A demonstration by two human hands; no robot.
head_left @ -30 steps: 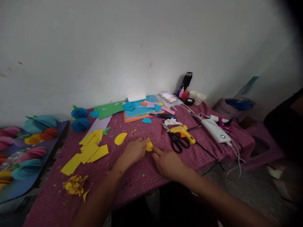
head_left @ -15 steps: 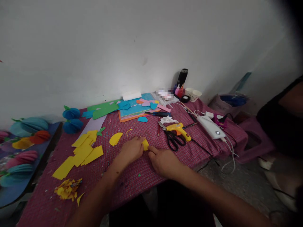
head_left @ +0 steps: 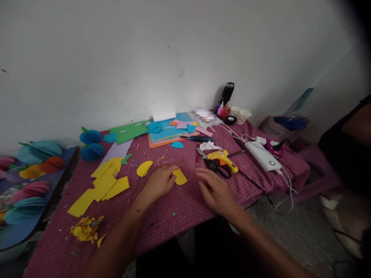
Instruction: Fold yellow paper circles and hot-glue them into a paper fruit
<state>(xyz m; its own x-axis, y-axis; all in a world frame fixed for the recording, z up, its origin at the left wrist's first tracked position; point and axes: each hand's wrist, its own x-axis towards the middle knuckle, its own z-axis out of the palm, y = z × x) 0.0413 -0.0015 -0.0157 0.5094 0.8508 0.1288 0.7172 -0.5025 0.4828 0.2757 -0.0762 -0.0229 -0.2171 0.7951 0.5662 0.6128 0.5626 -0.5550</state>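
Observation:
My left hand (head_left: 160, 181) rests on the red checked tablecloth (head_left: 179, 208) and pinches the edge of a small folded yellow paper piece (head_left: 180, 177). My right hand (head_left: 215, 190) hovers just right of that piece with fingers spread, holding nothing, close to the black scissors (head_left: 216, 167) and the yellow glue gun (head_left: 222, 158). A yellow half-round cutout (head_left: 144, 168) lies left of my left hand.
Yellow paper strips (head_left: 101, 184) and crumpled yellow scraps (head_left: 86, 228) lie at the left. Coloured paper sheets (head_left: 162, 132), a white power bank (head_left: 263, 155) with cables, paper cups (head_left: 240, 113) and a black bottle (head_left: 227, 94) stand farther back. Paper flowers (head_left: 31, 173) fill a side surface. A person sits at the right edge.
My right hand has lifted off the yellow piece and moved right toward the scissors. The yellow piece now lies flatter, held only by my left hand.

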